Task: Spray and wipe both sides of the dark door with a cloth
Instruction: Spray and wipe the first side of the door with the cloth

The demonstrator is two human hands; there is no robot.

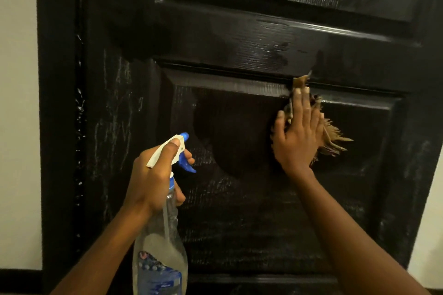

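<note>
A dark glossy panelled door fills the view. My right hand presses a frayed brown cloth flat against the lower panel, fingers straight and pointing up at the panel's top moulding. Cloth fringe sticks out to the right of my palm. My left hand grips the neck of a clear spray bottle with a white and blue trigger head, nozzle aimed at the door, a finger on the blue trigger. The bottle hangs in front of the door's lower left.
The dark door frame runs down the left, with whitish streaks along its inner edge. A pale wall lies left of it and again at the lower right. A dark skirting strip sits at the bottom left.
</note>
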